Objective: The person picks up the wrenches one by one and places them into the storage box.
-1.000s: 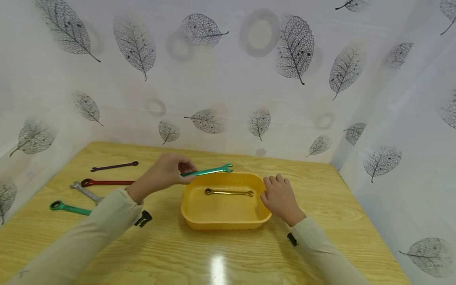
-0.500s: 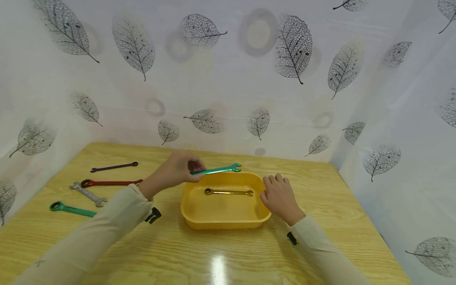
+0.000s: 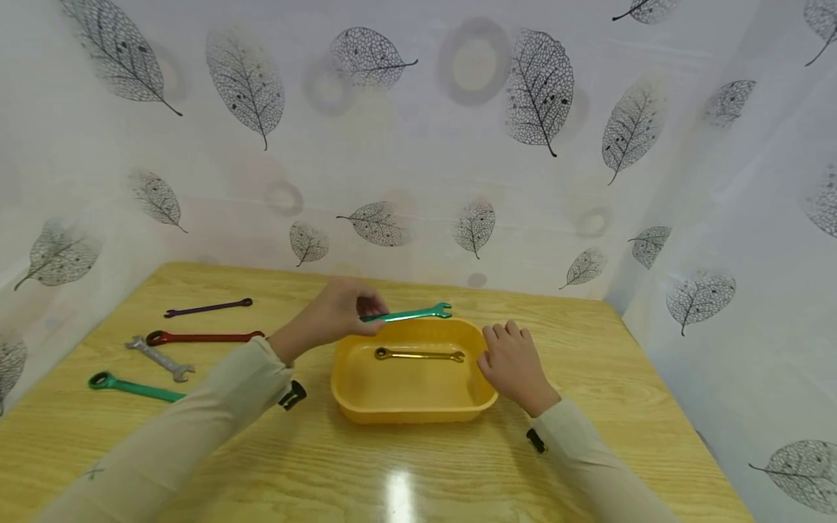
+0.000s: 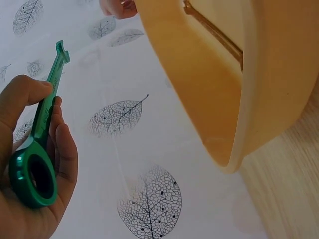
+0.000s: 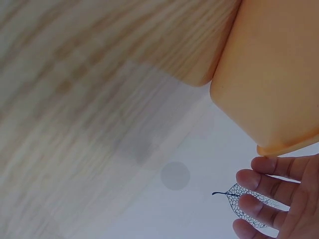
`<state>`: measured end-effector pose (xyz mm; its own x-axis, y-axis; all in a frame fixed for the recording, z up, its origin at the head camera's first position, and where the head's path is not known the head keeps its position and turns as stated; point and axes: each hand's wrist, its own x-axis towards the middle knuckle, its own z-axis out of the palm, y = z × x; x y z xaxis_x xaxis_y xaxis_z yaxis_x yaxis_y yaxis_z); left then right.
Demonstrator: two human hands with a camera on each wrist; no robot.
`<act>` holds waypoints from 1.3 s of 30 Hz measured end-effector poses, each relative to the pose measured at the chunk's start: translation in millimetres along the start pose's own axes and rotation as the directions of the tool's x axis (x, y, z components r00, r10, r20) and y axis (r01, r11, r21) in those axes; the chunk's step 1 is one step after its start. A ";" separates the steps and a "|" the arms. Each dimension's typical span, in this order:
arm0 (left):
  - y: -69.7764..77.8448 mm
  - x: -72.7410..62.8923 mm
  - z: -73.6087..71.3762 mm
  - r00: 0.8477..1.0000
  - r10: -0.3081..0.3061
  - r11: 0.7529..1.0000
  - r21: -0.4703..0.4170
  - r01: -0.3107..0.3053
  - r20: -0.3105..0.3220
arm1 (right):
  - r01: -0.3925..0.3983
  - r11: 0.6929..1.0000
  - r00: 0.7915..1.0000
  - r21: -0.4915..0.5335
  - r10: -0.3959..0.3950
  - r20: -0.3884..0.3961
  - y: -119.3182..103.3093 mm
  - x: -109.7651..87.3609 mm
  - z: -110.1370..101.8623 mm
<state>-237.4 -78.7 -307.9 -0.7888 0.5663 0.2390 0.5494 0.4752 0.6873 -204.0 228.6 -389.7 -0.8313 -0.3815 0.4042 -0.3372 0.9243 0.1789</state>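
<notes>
My left hand (image 3: 343,309) pinches a shiny green combination wrench (image 3: 418,313) above the far left part of a yellow plastic basin (image 3: 405,416). The open jaw end points right; in the left wrist view the wrench's ring end (image 4: 34,174) lies by the palm. Inside the basin lies a gold combination wrench (image 3: 421,354). My right hand (image 3: 516,363) holds the basin's right rim, with the thumb at the inner side. In the right wrist view its fingers (image 5: 271,186) are loosely bent outside the rim, and the thumb is hidden.
Left on the wooden table (image 3: 261,472) lie a purple wrench (image 3: 208,308), a red wrench (image 3: 205,337), a silver wrench (image 3: 159,357) and another green wrench (image 3: 140,390), partly behind the left sleeve. A leaf-patterned white cloth (image 3: 418,160) surrounds the table's back and sides.
My left hand has carried the green wrench rightward, further over the basin. Its sleeve has uncovered more of the red, silver and other green wrenches. My right hand and the basin stay in place.
</notes>
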 end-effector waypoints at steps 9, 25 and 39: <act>-4.2 7.2 9.1 1.000 0.007 1.000 0.022 -0.007 0.011 | -0.005 1.000 1.000 0.008 0.005 0.006 -0.1 0.1 0.6; -13.8 10.2 28.0 0.997 0.003 0.999 0.049 -0.007 0.076 | -0.002 1.000 1.000 0.012 0.002 -0.001 -1.4 0.0 -1.8; -17.0 25.3 37.9 0.988 0.033 0.992 0.114 -0.050 0.150 | 0.009 1.000 1.000 0.008 -0.009 -0.017 -0.6 -0.1 -0.9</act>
<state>-256.3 -46.9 -339.6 -0.7201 0.6762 0.1556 0.6162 0.5200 0.5915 -203.2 228.1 -389.1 -0.8208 -0.3900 0.4174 -0.3485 0.9208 0.1751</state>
